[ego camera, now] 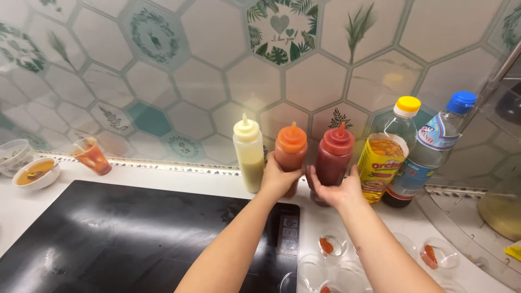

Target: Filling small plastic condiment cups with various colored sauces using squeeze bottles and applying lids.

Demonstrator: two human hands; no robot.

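Three squeeze bottles stand in a row against the tiled wall: a pale yellow one (249,154), an orange one (291,149) and a dark red one (332,157). My left hand (278,179) is wrapped around the lower part of the orange bottle. My right hand (336,190) grips the base of the dark red bottle. Both bottles stand upright on the white counter (179,174).
A black cooktop (125,233) fills the front left. Right of the squeeze bottles stand a yellow-capped oil bottle (388,154) and a blue-capped bottle (434,146). Small clear cups (332,245) with red sauce sit at front right. At far left are a sauce bowl (36,172) and a tilted cup (92,156).
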